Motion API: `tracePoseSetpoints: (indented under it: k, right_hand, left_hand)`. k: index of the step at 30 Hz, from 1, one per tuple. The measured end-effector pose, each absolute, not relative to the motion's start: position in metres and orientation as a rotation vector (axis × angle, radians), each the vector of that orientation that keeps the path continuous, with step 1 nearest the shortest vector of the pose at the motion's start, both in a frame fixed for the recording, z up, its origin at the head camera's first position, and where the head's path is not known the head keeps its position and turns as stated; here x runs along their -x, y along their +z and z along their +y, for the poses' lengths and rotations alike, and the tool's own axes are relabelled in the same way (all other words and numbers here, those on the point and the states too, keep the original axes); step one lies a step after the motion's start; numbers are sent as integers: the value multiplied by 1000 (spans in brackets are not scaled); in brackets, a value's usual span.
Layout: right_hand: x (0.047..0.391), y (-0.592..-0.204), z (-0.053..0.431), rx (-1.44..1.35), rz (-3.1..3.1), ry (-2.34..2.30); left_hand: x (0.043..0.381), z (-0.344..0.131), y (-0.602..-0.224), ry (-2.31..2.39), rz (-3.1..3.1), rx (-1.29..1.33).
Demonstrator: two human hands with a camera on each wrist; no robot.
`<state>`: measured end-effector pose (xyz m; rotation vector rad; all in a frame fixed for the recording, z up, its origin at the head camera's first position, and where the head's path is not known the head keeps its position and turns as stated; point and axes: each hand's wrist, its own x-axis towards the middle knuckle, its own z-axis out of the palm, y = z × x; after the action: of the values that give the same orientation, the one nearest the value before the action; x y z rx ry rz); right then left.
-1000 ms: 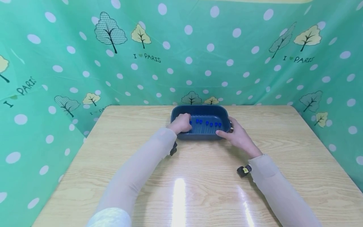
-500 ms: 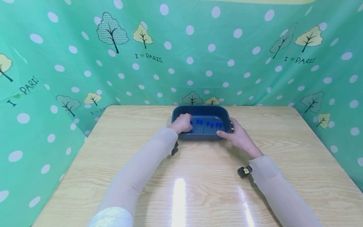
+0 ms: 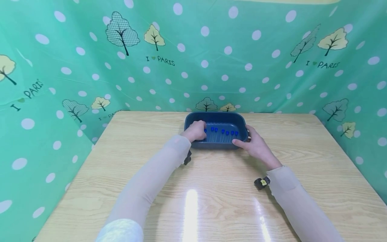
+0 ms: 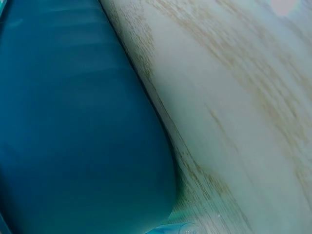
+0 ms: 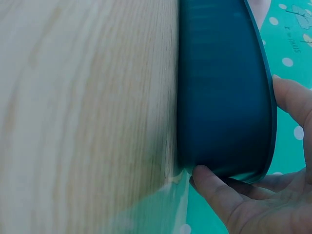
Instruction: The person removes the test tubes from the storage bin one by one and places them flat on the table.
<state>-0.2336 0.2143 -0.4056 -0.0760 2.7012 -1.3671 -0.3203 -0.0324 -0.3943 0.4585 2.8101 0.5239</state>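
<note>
A dark blue rectangular pan (image 3: 217,146) with a ridged floor stands at the far side of the table. Inside it lies a row of several small blue-headed pieces (image 3: 223,131) with thin pale lines below them. My left hand (image 3: 196,130) reaches over the near left rim into the pan, fingers bent downward. One blue head (image 3: 205,130) shows right beside those fingers; the fingertips are hidden. My right hand (image 3: 255,144) grips the pan's right end, thumb on the near rim and fingers round the side. The right wrist view shows these fingers (image 5: 214,190) against the pan's end.
The pan rests on a wooden table (image 3: 223,188) with light glare near the front. A green curtain (image 3: 223,53) with dots and trees hangs behind and along both sides. In the left wrist view, the pan's outer wall (image 4: 83,122) fills the left half.
The whole head view has shifted slightly to the right. Both hands and the pan keep the same places relative to each other.
</note>
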Motion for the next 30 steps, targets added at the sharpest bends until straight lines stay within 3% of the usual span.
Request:
tracePoseSetpoints:
  k: [30]
  right_hand:
    - [234,-406,214,66,2708,-1363]
  left_hand:
    - [322,-32,-395,514,2806,-445]
